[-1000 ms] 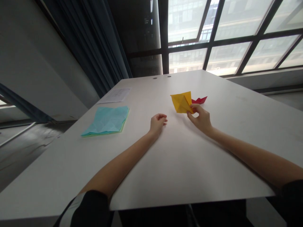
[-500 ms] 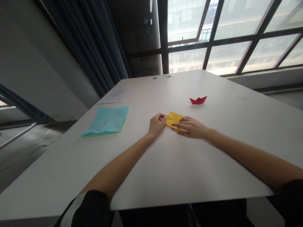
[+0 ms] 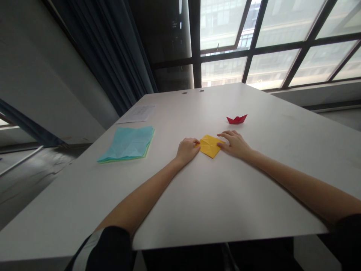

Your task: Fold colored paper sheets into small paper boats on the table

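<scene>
A folded yellow paper (image 3: pixel 209 145) lies flat on the white table (image 3: pixel 214 195) between my hands. My left hand (image 3: pixel 187 149) rests at its left corner, fingers curled and pinching that corner. My right hand (image 3: pixel 234 143) lies at its right edge with fingers stretched out, fingertips pressing on the paper. A small red paper boat (image 3: pixel 236 119) stands upright on the table beyond my right hand, apart from it.
A stack of crumpled light-blue and green paper sheets (image 3: pixel 127 143) lies to the left. A white printed sheet (image 3: pixel 137 113) lies farther back on the left. Windows and a dark curtain stand behind the table's far edge.
The yellow paper was held up in my right hand near the red boat; it now lies flat on the table. My left hand took its left corner and my right hand slid to its right edge.
</scene>
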Available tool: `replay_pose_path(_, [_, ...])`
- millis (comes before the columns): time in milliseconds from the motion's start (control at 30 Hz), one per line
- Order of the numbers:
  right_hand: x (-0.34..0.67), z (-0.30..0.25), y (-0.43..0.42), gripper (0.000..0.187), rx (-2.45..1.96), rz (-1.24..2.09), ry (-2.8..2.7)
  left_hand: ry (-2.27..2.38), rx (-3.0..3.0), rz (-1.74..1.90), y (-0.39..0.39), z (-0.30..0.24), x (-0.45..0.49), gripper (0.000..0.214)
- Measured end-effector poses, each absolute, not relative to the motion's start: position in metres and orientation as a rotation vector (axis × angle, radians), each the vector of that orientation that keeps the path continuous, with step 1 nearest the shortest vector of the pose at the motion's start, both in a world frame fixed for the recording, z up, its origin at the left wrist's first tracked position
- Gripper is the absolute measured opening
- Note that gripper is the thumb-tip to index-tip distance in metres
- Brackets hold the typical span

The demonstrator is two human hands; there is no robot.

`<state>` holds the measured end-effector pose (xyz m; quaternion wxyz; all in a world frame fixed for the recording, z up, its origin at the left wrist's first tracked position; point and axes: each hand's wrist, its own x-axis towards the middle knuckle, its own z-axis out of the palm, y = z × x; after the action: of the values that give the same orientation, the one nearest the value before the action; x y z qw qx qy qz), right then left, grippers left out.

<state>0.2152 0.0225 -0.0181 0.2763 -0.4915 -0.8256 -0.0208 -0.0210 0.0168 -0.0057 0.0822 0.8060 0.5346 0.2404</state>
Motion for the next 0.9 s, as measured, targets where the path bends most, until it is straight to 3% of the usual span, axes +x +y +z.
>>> replay_pose_path(233, [0.2169, -0.026, 0.026, 0.041, -1.426, -0.007, -2.299, 1.672, 2.388, 0.716, 0.0194, -0.009, -0.0229, 0.03])
replay_pose_path(600, [0.2169, -0.0272, 0.0284, 0.023, -1.162, 0.131, -2.212, 1.642, 2.475, 0.765, 0.0145, -0.0057, -0.0212, 0.013])
replay_pose_path(900, [0.2138, -0.0245, 0.0254, 0.031, -1.128, 0.119, -2.305, 1.508, 2.674, 0.676, 0.0116, -0.0074, -0.0202, 0.023])
